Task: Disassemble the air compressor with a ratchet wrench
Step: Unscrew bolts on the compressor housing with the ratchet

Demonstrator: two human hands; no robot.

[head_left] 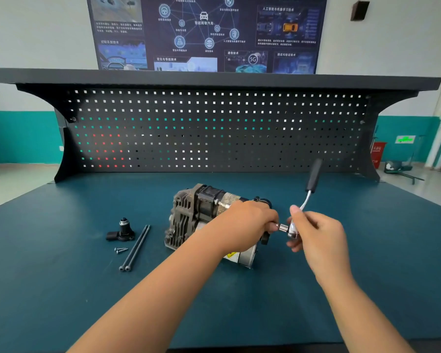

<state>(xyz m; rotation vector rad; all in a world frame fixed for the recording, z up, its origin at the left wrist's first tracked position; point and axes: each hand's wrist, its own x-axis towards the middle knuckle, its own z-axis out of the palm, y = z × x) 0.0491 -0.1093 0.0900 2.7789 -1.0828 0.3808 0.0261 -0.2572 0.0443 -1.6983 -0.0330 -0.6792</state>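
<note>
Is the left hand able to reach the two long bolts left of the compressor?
Probably yes, but not at once: the left hand grips the socket on the ratchet wrench. The long bolts lie uncovered on the mat to its left.

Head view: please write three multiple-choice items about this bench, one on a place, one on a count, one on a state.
1. The long bolts lie: A) on the shelf B) left of the air compressor C) right of it.
2. Small screws beside them: A) two B) five C) none.
3. The ratchet wrench is: A) lying flat B) hanging on the pegboard C) held in the hands.
Key: B, they show to its left; A, a pair lies left of the bolts; C, the right hand grips its head and the left hand pinches its socket.
</note>
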